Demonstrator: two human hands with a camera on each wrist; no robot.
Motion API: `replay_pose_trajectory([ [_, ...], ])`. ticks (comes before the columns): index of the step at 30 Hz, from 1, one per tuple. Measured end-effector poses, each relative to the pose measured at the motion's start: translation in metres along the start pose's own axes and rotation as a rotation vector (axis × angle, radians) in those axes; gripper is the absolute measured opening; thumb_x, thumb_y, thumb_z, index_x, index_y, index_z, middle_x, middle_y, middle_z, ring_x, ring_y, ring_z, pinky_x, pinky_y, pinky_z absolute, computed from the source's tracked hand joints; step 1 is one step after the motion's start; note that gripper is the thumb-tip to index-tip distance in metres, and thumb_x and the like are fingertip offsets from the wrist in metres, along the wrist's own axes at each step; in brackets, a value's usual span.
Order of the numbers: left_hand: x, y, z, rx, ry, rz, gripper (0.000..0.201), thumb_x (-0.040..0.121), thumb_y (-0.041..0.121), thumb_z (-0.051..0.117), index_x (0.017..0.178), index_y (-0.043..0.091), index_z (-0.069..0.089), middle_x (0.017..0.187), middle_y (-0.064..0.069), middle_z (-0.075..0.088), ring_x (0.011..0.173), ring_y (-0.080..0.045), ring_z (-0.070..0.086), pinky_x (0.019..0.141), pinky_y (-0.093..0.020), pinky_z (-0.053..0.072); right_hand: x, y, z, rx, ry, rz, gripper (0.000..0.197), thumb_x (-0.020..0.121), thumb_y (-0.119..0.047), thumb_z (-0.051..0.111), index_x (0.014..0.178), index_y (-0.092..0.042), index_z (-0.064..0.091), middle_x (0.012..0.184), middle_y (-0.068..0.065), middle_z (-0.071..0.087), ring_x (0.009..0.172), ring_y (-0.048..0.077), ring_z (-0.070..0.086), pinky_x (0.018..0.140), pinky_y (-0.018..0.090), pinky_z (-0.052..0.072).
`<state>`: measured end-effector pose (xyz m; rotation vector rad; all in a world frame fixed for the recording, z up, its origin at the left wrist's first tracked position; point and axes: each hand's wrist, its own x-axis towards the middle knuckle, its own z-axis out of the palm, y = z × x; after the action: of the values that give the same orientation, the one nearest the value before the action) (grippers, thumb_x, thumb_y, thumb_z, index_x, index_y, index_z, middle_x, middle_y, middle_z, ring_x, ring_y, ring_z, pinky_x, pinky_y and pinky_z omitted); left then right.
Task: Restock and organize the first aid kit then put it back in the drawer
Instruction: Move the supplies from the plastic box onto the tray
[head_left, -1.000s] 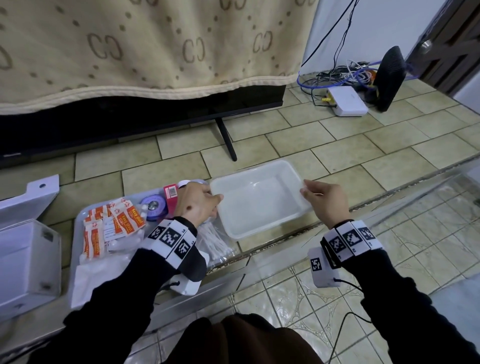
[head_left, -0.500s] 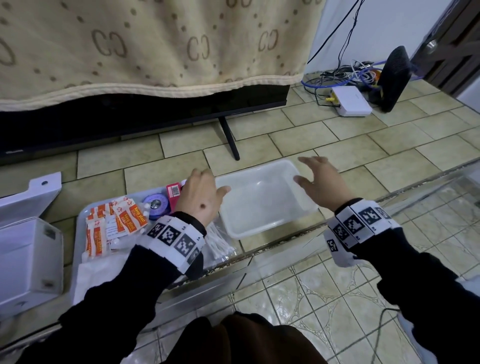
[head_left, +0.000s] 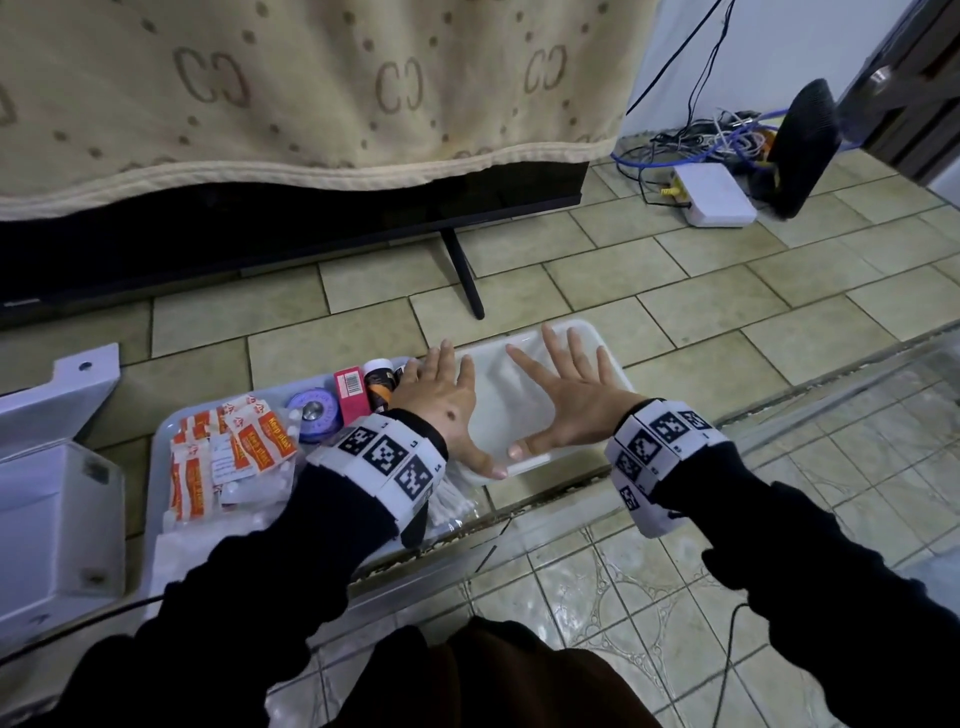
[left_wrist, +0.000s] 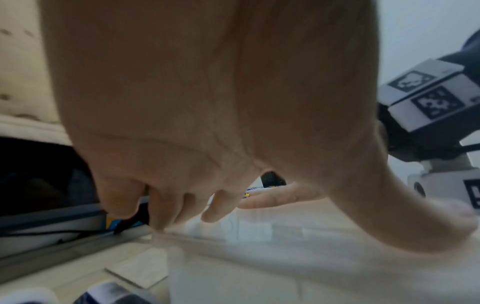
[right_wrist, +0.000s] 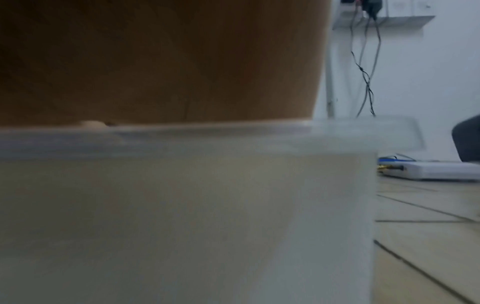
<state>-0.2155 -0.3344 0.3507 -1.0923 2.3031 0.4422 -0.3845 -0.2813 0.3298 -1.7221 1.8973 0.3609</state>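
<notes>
A: Head view first — both hands flat on the translucent plastic container (head_left: 613, 358), on the tiled floor beside the lid/tray of supplies (head_left: 161, 457)?
B: Yep. Left hand (head_left: 441, 400) and right hand (head_left: 566, 400) both splayed, fingers straight, palms down over the container's open top, thumbs near its front rim. Nothing gripped.
A: Supplies?
B: All on the tray, left of the container — orange-and-white sachets (head_left: 249, 441), blue tape roll (head_left: 314, 415), pink box (head_left: 353, 395), small bottle w/ white cap (head_left: 378, 384), cotton swabs (head_left: 457, 501) partly under the left wrist. White open box (head_left: 52, 509) at far left.
A: Left wrist view?
B: Left hand (left_wrist: 207, 102) fills the frame, fingers extended down to the container rim (left_wrist: 259, 242); right wristband visible. Blurry.
A: Right wrist view?
B: Palm of right hand (right_wrist: 155, 61) lying on the rim, container wall (right_wrist: 182, 205) up close; white router (right_wrist: 428, 170) and cables on the floor behind. Fingers not visible here.
</notes>
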Motion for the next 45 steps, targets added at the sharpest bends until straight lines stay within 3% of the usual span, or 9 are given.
replay_pose_trajectory([
  [16, 0.0, -0.009, 0.009, -0.104, -0.041, 0.068, 0.128, 0.069, 0.075, 0.055, 0.142, 0.011, -0.029, 0.144, -0.01, -0.043, 0.136, -0.023, -0.036, 0.112, -0.047, -0.013, 0.002, -0.001, 0.008, -0.05, 0.083, 0.021, 0.115, 0.058, -0.089, 0.043, 0.139, -0.045, -0.025, 0.146, 0.001, -0.042, 0.136, 0.027, -0.037, 0.112, 0.051, -0.019],
  [19, -0.007, -0.011, 0.006, -0.174, -0.018, 0.077, 0.122, 0.072, 0.071, 0.056, 0.145, 0.012, -0.022, 0.147, -0.009, -0.039, 0.138, -0.023, -0.031, 0.114, -0.047, -0.009, -0.001, -0.002, 0.006, 0.077, 0.119, 0.024, 0.095, 0.069, -0.084, 0.037, 0.143, -0.048, -0.01, 0.151, -0.003, -0.033, 0.138, 0.022, -0.032, 0.114, 0.049, -0.017],
  [24, -0.045, -0.03, -0.004, -0.422, 0.291, 0.054, 0.086, 0.086, 0.055, 0.051, 0.15, 0.017, 0.008, 0.156, -0.009, -0.016, 0.145, -0.026, -0.005, 0.116, -0.045, 0.002, -0.019, -0.018, -0.003, 0.25, 0.331, -0.049, 0.098, 0.055, -0.084, 0.017, 0.143, -0.041, 0.023, 0.159, -0.003, 0.002, 0.145, 0.018, -0.011, 0.116, 0.046, -0.007],
  [29, -0.108, -0.088, 0.001, -0.58, 0.483, 0.035, 0.058, 0.09, 0.044, 0.053, 0.14, 0.019, 0.038, 0.153, -0.002, 0.027, 0.14, -0.015, 0.023, 0.11, -0.028, 0.019, -0.032, -0.085, -0.005, 0.291, 0.334, -0.219, 0.075, 0.077, -0.078, 0.032, 0.142, -0.042, 0.022, 0.157, -0.005, 0.011, 0.146, 0.012, -0.005, 0.117, 0.041, -0.004],
  [34, -0.167, -0.165, 0.043, -0.749, 0.531, -0.107, 0.051, 0.086, 0.047, 0.056, 0.131, 0.023, 0.05, 0.138, 0.004, 0.05, 0.124, -0.013, 0.048, 0.101, -0.031, 0.039, -0.025, -0.18, 0.009, 0.303, 0.319, -0.427, 0.078, 0.067, -0.077, 0.025, 0.139, -0.046, 0.021, 0.156, -0.007, 0.017, 0.145, 0.011, 0.001, 0.118, 0.037, 0.002],
  [37, -0.201, -0.211, 0.07, -0.852, 0.548, -0.182, 0.046, 0.086, 0.044, 0.058, 0.128, 0.025, 0.053, 0.133, 0.009, 0.053, 0.115, -0.005, 0.05, 0.091, -0.021, 0.037, -0.018, -0.244, 0.024, 0.35, 0.308, -0.524, 0.068, 0.078, -0.069, 0.039, 0.139, -0.044, 0.023, 0.156, -0.008, 0.012, 0.142, 0.006, -0.003, 0.117, 0.037, 0.002],
  [39, -0.22, -0.244, 0.088, -0.908, 0.548, -0.25, 0.05, 0.084, 0.046, 0.059, 0.13, 0.029, 0.051, 0.135, 0.011, 0.051, 0.116, -0.004, 0.05, 0.091, -0.02, 0.036, -0.012, -0.283, 0.036, 0.365, 0.352, -0.57, 0.078, 0.071, -0.072, 0.031, 0.141, -0.037, 0.03, 0.156, -0.007, 0.016, 0.139, 0.003, -0.003, 0.117, 0.032, 0.002],
  [42, -0.24, -0.291, 0.11, -0.953, 0.568, -0.342, 0.048, 0.084, 0.044, 0.061, 0.127, 0.027, 0.053, 0.133, 0.009, 0.054, 0.111, -0.005, 0.052, 0.091, -0.021, 0.038, -0.001, -0.335, 0.051, 0.361, 0.372, -0.615, 0.074, 0.078, -0.069, 0.036, 0.141, -0.029, 0.035, 0.153, -0.002, 0.024, 0.145, 0.014, 0.005, 0.111, 0.02, -0.001],
  [45, -0.253, -0.329, 0.124, -0.972, 0.605, -0.408, 0.041, 0.085, 0.041, 0.061, 0.124, 0.028, 0.054, 0.131, 0.01, 0.054, 0.106, -0.004, 0.052, 0.088, -0.02, 0.037, 0.012, -0.37, 0.067, 0.398, 0.341, -0.576, 0.086, 0.073, -0.081, 0.028, 0.141, -0.029, 0.036, 0.155, 0.002, 0.02, 0.146, 0.017, 0.003, 0.114, 0.026, 0.002],
])
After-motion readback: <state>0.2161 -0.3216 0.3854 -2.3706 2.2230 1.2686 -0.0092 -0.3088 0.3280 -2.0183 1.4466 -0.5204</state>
